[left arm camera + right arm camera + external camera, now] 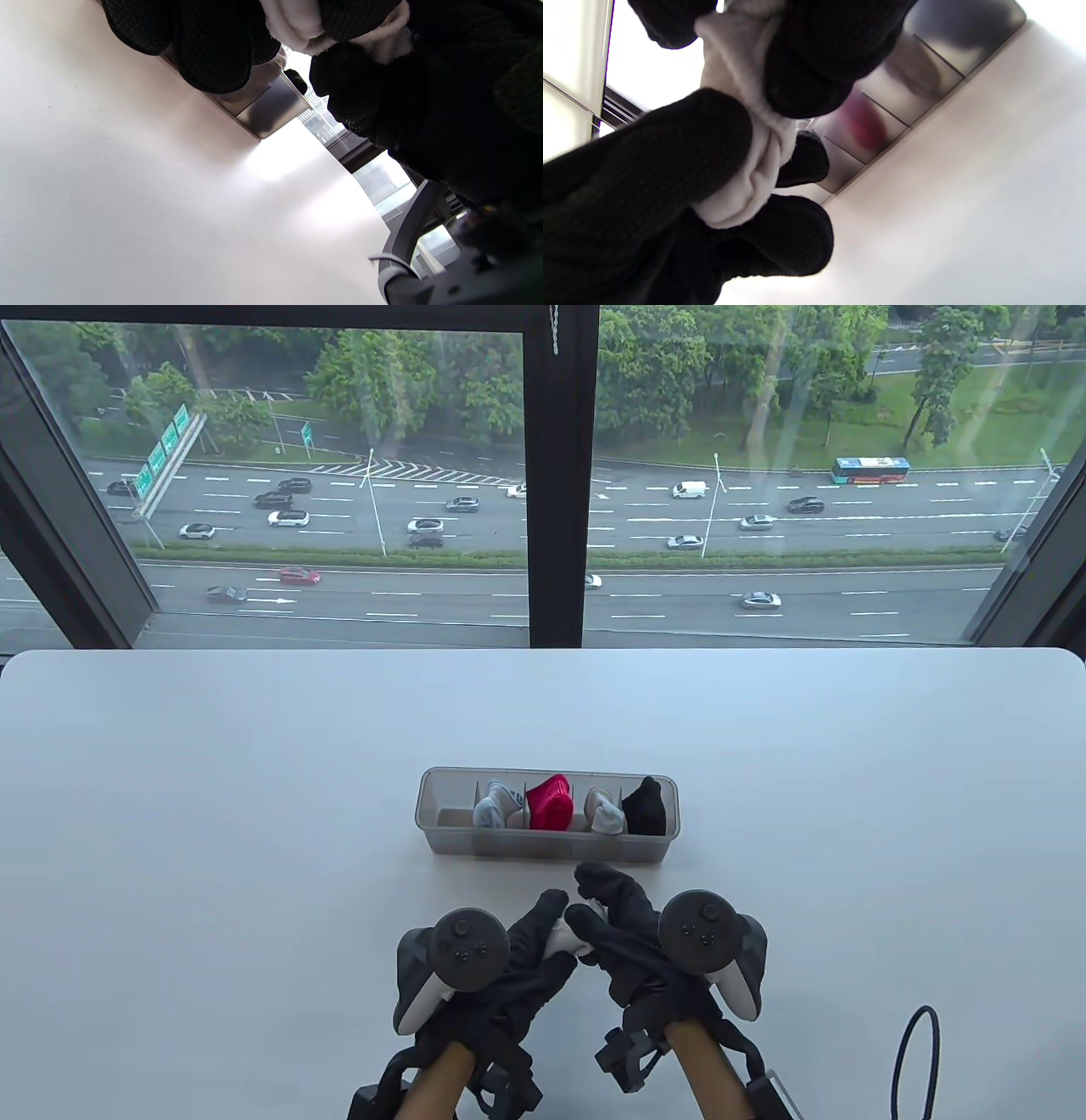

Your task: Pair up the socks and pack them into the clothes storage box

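Between both hands, a white sock shows only partly

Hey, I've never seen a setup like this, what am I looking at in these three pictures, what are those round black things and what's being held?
No machine here: these are a person's two hands in black sensor gloves. The round black things are trackers strapped to the back of the left hand and the right hand; the fingers do not hold them. One camera looks down at the white table by a window; the other two sit on the wrists and look up past the fingers. On the table stands a clear divided storage box holding grey socks, a red pair, another grey pair and a black pair. Its leftmost compartment looks empty. Both hands share a grip on a bunched white sock.
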`<action>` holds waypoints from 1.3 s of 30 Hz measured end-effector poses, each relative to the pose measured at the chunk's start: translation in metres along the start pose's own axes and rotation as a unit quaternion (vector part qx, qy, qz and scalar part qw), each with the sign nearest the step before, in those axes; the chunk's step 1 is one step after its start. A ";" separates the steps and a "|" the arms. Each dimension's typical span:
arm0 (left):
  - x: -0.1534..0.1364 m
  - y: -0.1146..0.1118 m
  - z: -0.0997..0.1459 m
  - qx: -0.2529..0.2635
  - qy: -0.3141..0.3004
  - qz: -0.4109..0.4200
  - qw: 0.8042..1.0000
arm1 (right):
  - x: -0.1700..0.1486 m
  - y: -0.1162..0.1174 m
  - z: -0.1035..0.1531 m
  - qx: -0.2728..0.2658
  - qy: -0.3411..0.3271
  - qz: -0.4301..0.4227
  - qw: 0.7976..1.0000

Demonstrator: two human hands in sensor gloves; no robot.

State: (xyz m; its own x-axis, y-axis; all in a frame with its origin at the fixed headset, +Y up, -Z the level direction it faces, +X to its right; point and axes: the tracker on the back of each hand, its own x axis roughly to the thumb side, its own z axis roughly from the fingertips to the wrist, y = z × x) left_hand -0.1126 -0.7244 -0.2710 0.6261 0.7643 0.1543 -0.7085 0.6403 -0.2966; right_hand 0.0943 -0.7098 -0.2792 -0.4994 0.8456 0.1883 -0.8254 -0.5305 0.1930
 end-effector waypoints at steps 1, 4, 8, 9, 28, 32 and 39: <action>-0.003 0.002 0.000 0.016 0.010 0.012 1.000 | 0.001 0.001 0.001 -0.002 0.001 -0.004 1.000; -0.017 0.012 0.001 0.035 0.051 0.058 0.996 | 0.007 0.006 0.008 -0.064 -0.013 0.097 0.993; -0.024 0.015 0.002 0.028 0.035 0.173 0.984 | 0.013 0.019 0.008 -0.020 -0.059 0.207 0.976; -0.022 0.009 0.003 -0.026 0.007 0.223 0.975 | 0.013 0.024 0.007 -0.010 -0.053 0.190 0.980; -0.008 -0.001 0.004 -0.128 -0.037 0.186 0.973 | 0.002 -0.001 0.003 -0.046 -0.034 0.103 0.993; -0.016 0.004 0.005 -0.113 0.002 0.226 0.968 | 0.005 0.004 0.002 -0.035 -0.029 0.070 0.997; 0.004 0.008 0.013 0.052 -0.029 0.020 0.998 | 0.005 0.003 0.004 -0.056 -0.016 0.053 0.997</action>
State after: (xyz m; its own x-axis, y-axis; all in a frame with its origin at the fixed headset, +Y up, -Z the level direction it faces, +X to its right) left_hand -0.1200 -0.7153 -0.2603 0.5788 0.7906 0.1999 -0.7642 0.6114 -0.2053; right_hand 0.0901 -0.7072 -0.2736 -0.5777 0.7824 0.2325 -0.7942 -0.6046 0.0612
